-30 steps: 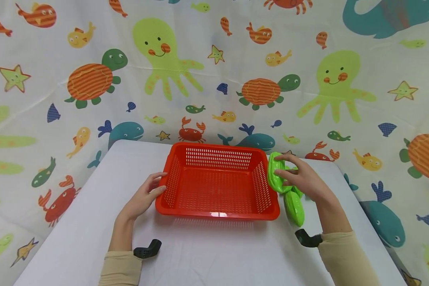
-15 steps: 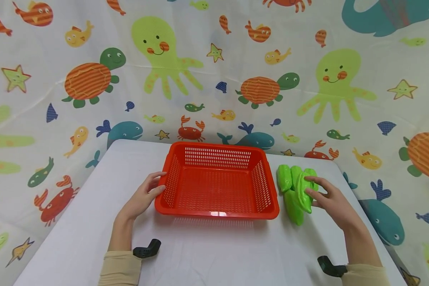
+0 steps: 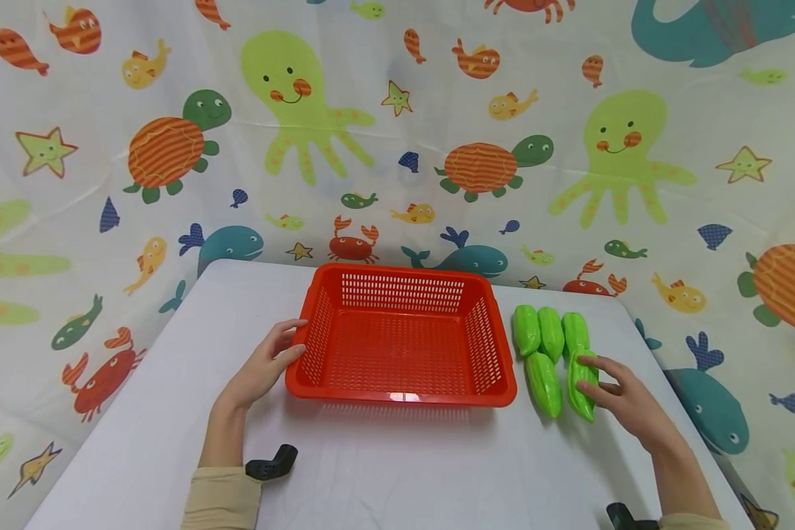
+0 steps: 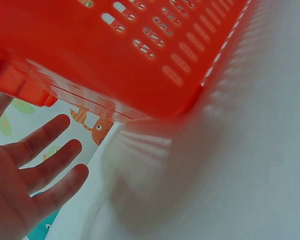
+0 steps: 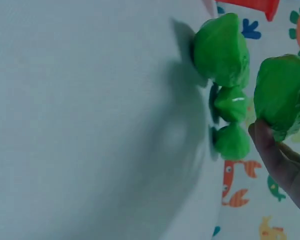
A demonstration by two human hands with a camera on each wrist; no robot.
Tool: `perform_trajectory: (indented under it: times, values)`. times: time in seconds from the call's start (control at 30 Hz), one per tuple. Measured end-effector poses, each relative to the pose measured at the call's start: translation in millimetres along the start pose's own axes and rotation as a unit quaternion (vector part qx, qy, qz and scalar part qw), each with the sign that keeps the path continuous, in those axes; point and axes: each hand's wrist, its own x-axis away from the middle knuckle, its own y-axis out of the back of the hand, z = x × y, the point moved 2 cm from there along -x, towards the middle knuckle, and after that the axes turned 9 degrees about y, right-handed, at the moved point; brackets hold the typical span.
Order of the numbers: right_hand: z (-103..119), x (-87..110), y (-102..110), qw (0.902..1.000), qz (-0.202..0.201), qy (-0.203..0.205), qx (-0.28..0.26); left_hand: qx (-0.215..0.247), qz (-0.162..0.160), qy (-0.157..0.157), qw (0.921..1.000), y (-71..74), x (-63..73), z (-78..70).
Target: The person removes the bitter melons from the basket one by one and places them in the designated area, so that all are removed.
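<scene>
A red plastic basket [image 3: 371, 397] with slotted sides stands on the white table. My left hand [image 3: 261, 372] is at its left side, fingertips by the rim; in the left wrist view several fingers [image 4: 50, 142] are extended, apart from the basket wall. To the right of the basket, my right hand [image 3: 626, 397] pinches a shiny green elongated toy vegetable [image 3: 581, 390] between thumb and fingers. It looks raised off the table in the right wrist view. Several similar green vegetables lie beside it, including a front one [image 3: 543, 384] and a back one [image 3: 575, 330].
A white cloth covers the table [image 3: 371, 471]. Behind it hangs a curtain [image 3: 397, 147] printed with sea animals. Two more green vegetables, a left one [image 3: 526, 330] and a middle one [image 3: 550, 333], lie close to the basket's right side.
My right hand has carried the green vegetable from the basket's right rim rightward and toward me, lowering it in front of the rightmost back one. The left hand and basket have stayed put.
</scene>
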Motion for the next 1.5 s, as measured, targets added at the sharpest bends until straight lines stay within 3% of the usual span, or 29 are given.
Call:
perform_trajectory:
  times: [0.43,0.77,1.5]
  values:
    - [-21,-3.9,-12,0.9984,0.033,-0.028,0.037,0.001,-0.001,-0.003,1.0,-0.1,-0.2,-0.3]
    - [-30,-6.7,-17,0.9977,0.042,-0.018,0.049,-0.004,0.002,-0.009,1.0,0.7,1.2,-2.1]
    - [-31,-13.5,-20,0.9976,0.04,-0.028,0.05,0.007,0.003,-0.007,0.9999,-0.2,1.0,-1.5]
